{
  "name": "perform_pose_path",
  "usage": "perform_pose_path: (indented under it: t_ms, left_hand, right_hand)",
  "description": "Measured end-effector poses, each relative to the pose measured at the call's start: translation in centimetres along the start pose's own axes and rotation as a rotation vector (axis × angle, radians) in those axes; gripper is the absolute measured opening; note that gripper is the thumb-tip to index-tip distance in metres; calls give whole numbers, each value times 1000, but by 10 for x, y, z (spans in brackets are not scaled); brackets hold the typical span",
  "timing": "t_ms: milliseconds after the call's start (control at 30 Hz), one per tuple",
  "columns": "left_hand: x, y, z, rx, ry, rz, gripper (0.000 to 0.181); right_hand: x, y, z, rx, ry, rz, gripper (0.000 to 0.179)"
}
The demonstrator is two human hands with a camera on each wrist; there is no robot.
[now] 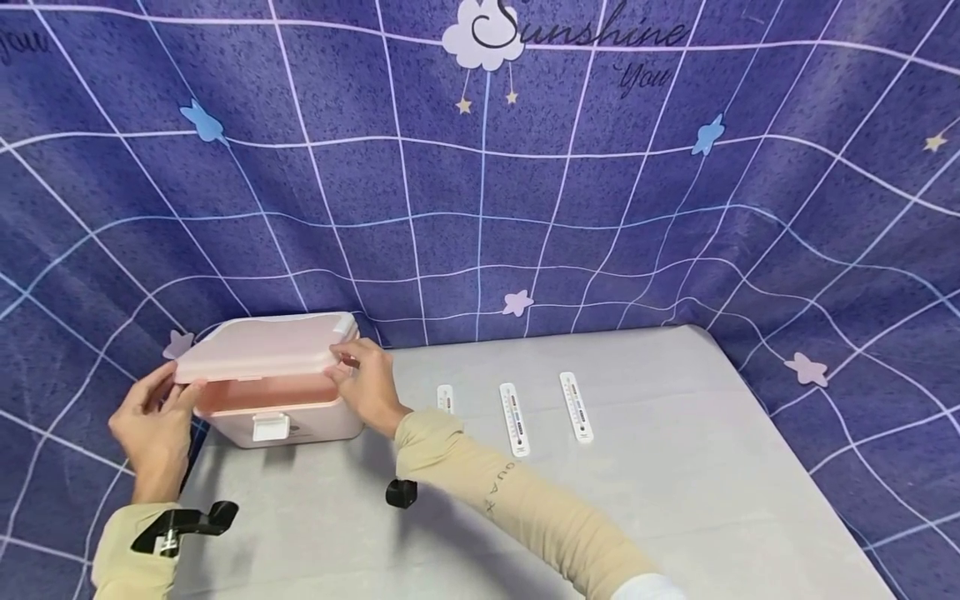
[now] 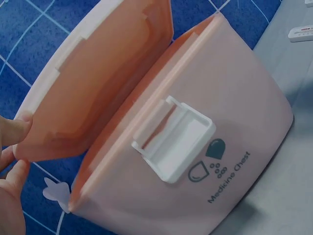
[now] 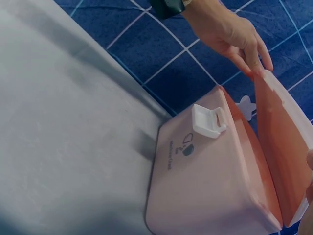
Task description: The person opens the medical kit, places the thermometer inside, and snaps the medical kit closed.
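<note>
A pink medicine chest (image 1: 322, 422) stands at the left of the table, its lid (image 1: 258, 346) tilted partway up. My left hand (image 1: 155, 429) pinches the lid's left front corner between thumb and fingers. At the right front corner, my right hand (image 1: 367, 387) holds the lid the same way. The white latch (image 2: 178, 142) on the chest's front is unfastened and sticks outward. Beside it, "Medicine Chest" and a pill design are printed in grey. Between lid and rim shows the orange-pink inside (image 3: 249, 152); the bottom of the chest is hidden.
Three white thermometer strips lie right of the chest: a near one (image 1: 445, 398) partly behind the right forearm, a middle one (image 1: 514, 419) and a far one (image 1: 576, 407). A blue gridded curtain (image 1: 480, 183) hangs behind the grey-covered table (image 1: 675, 467), close behind the chest.
</note>
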State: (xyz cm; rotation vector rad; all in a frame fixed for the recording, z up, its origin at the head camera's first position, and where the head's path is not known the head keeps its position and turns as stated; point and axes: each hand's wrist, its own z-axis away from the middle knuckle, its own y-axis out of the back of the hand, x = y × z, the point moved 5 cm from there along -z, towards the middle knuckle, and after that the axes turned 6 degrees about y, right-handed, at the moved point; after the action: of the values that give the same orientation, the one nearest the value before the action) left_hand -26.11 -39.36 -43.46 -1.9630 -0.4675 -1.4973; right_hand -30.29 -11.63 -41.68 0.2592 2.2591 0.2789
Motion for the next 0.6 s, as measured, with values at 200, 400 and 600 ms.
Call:
perform_pose_path:
  t_ms: [200, 400, 600]
  left_hand:
    - [8, -5, -1, 15, -6, -22, 46]
    - [12, -10, -4, 34, -19, -6, 42]
    - [14, -15, -6, 24, -46, 70, 43]
  right_hand:
    - [-2, 1, -7, 10, 49, 29, 31]
    - [-3, 3, -15, 29, 89, 18, 28]
    - [-6, 7, -22, 14, 103, 7, 24]
